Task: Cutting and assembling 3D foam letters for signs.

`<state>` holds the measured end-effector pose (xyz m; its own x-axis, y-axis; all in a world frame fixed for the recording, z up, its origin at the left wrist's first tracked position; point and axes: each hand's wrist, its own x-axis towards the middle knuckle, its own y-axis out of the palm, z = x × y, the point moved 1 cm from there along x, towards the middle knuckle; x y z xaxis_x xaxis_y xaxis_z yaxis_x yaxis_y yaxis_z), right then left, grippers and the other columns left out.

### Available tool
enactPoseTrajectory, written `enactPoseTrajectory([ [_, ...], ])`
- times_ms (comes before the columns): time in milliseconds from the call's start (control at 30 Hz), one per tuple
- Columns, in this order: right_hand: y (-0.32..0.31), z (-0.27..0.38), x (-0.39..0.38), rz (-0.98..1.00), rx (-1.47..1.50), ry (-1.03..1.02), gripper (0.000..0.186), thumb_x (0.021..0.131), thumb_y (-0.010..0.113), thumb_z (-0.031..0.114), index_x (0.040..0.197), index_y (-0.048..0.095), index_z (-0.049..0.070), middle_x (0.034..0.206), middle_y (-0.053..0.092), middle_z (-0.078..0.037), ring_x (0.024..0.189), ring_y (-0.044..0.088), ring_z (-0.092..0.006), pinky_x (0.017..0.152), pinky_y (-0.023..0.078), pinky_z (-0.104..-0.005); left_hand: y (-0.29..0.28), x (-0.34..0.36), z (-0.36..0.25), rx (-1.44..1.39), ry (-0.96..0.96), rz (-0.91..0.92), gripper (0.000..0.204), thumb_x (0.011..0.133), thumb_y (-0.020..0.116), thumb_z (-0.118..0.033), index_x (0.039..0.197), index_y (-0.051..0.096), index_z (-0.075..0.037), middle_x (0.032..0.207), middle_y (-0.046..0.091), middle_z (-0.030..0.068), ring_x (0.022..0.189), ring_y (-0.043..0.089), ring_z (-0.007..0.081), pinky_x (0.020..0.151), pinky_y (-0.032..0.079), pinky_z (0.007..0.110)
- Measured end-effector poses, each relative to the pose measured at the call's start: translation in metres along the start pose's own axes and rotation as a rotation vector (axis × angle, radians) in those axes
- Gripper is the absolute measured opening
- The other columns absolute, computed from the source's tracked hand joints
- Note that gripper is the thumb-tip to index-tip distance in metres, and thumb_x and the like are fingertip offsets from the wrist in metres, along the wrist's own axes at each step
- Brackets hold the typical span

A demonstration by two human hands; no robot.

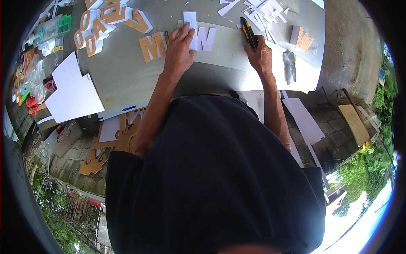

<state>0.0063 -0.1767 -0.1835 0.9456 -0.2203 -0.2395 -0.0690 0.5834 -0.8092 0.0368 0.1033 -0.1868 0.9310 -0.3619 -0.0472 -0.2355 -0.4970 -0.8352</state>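
My left hand [179, 46] presses flat on a narrow white foam strip [190, 19] that lies on a grey sheet [228, 53] on the table. White cut-out letters [206, 38] lie just right of the strip, and a tan letter [152, 45] lies just left of my hand. My right hand [259, 54] grips a yellow and black utility knife [248, 31], its tip pointing away from me toward the white scraps.
Tan and white cut-out letters [99, 25] are piled at the far left. White offcuts [262, 8] litter the far right, beside a block letter [301, 38]. A white board [74, 91] overhangs the table's left edge. Tan cut sheets [108, 148] lie below the table.
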Motion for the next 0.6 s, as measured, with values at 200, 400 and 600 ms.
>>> enactPoseTrajectory([
  [200,0.0,0.004,0.002,0.028,-0.052,0.047,0.041,0.087,0.07,0.03,0.112,0.055,0.001,0.09,0.072,-0.025,0.084,0.072,-0.0426,0.08,0.055,-0.0498,0.001,0.001,0.0,-0.022,-0.001,-0.024,0.073,0.068,0.087,-0.007,0.135,0.06,-0.002,0.155,0.046,0.0084,0.136,0.043,0.0331,0.115,0.037,0.045],
  [400,-0.001,0.008,0.003,0.056,-0.037,0.081,0.04,0.087,0.071,0.029,0.111,0.055,0.002,0.091,0.072,-0.024,0.084,0.071,-0.0424,0.08,0.055,-0.0506,0.001,0.002,-0.004,-0.01,0.035,-0.226,0.059,0.075,0.084,-0.011,0.13,0.064,-0.006,0.134,0.064,0.0116,0.121,0.056,0.033,0.103,0.047,0.042],
  [600,-0.004,0.009,-0.009,-0.029,-0.135,0.056,0.041,0.085,0.072,0.025,0.116,0.057,0.004,0.108,0.064,-0.02,0.098,0.067,-0.0388,0.085,0.052,-0.0499,-0.018,0.018,-0.016,0.03,-0.102,-0.061,0.04,0.078,0.082,-0.013,0.116,0.071,-0.007,0.086,0.072,0.0093,0.089,0.064,0.0303,0.082,0.052,0.042],
])
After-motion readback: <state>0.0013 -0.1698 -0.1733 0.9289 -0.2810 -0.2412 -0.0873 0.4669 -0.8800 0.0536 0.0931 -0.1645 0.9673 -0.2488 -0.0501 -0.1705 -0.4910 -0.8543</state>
